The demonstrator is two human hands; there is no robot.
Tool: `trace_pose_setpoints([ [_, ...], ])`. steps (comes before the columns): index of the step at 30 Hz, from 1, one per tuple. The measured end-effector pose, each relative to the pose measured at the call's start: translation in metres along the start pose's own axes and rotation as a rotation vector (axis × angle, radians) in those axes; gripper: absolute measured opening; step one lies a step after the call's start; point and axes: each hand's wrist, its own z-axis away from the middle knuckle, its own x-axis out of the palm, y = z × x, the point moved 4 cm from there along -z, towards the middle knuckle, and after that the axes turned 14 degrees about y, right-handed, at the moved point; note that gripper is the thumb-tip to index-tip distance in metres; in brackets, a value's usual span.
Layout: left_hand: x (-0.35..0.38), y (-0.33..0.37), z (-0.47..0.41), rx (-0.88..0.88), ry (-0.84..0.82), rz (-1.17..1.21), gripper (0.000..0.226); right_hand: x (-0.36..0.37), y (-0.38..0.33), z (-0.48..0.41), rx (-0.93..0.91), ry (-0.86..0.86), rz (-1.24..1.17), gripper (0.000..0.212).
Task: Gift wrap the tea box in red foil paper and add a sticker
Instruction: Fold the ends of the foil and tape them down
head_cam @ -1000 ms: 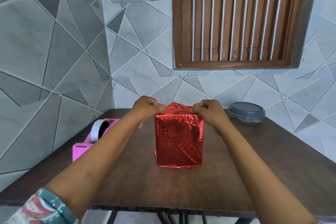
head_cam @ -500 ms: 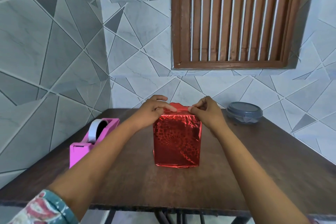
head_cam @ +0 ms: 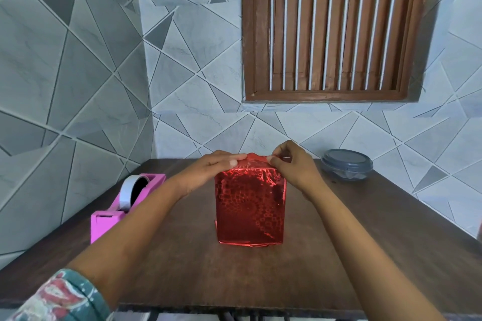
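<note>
From the head camera, the tea box [head_cam: 249, 206] stands upright near the middle of the dark wooden table [head_cam: 365, 255], its front and sides already covered in red foil paper [head_cam: 250, 216] with a shimmering pattern; the bottom folds crease against the tabletop. The box sits on the same spot as in both earlier frames. A second ago both hands were balled into fists at the top corners, bunching the loose foil. Half a second ago they had opened out over the top. Now the left hand [head_cam: 214, 167] lies with its fingers straight across the top left edge of the box, pressing the foil down flat, thumb against the front upper rim. The right hand [head_cam: 292, 167] is at the top right corner, its thumb and forefinger pinching a raised flap of foil that stands up crumpled above the box top. The two hands are close, apart by only the width of that flap. A patterned sleeve [head_cam: 60, 297] shows on the left arm at the lower edge. To the left of the box, well apart, a pink tape dispenser [head_cam: 104, 224] holds a white tape roll [head_cam: 126, 191]. At the far right corner a lidded grey container [head_cam: 347, 164] rests near the tiled wall [head_cam: 78, 73], beneath a brown shuttered window [head_cam: 333, 28].
</note>
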Motion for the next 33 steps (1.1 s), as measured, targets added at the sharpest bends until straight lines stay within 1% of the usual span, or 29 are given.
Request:
trace_pose_setpoints([
  [2, -0.001, 0.0, -0.002, -0.01, -0.028, -0.012, 0.035, 0.0, -0.006, -0.001, -0.134, -0.006, 0.157, 0.018],
  [4, -0.003, -0.001, -0.003, -0.02, -0.063, -0.028, 0.037, 0.001, -0.019, 0.002, -0.358, 0.01, 0.243, 0.027],
  [5, -0.004, -0.002, -0.004, -0.019, -0.081, -0.026, 0.04, 0.004, -0.026, 0.007, -0.464, -0.025, 0.248, 0.034],
  [7, -0.006, -0.005, -0.004, -0.003, -0.109, -0.014, 0.047, 0.012, -0.036, 0.019, -0.604, -0.181, 0.31, 0.052],
  [8, -0.007, -0.006, -0.005, 0.0, -0.122, -0.018, 0.05, 0.017, -0.036, 0.023, -0.65, -0.248, 0.387, 0.059],
  [10, -0.007, -0.007, -0.006, -0.008, -0.153, -0.023, 0.051, 0.02, -0.034, 0.027, -0.714, -0.302, 0.535, 0.066],
  [13, -0.008, -0.006, -0.008, -0.03, -0.177, -0.001, 0.052, 0.021, -0.035, 0.023, -0.734, -0.315, 0.583, 0.061],
  [16, -0.007, -0.006, -0.009, -0.041, -0.179, -0.006, 0.05, 0.023, -0.037, 0.022, -0.739, -0.315, 0.605, 0.061],
  [22, -0.009, -0.005, -0.011, -0.044, -0.179, -0.031, 0.055, 0.03, -0.034, 0.023, -0.695, -0.281, 0.662, 0.072],
  [26, -0.008, -0.006, -0.011, -0.057, -0.173, -0.04, 0.058, 0.032, -0.034, 0.024, -0.65, -0.247, 0.664, 0.073],
  [29, -0.007, -0.007, -0.013, -0.072, -0.17, -0.023, 0.063, 0.033, -0.035, 0.026, -0.647, -0.223, 0.679, 0.071],
  [31, -0.006, -0.007, -0.012, -0.087, -0.185, -0.053, 0.068, 0.033, -0.034, 0.028, -0.639, -0.221, 0.674, 0.07],
  [33, -0.013, -0.007, -0.008, -0.11, -0.206, -0.104, 0.083, 0.032, -0.034, 0.028, -0.631, -0.232, 0.665, 0.069],
])
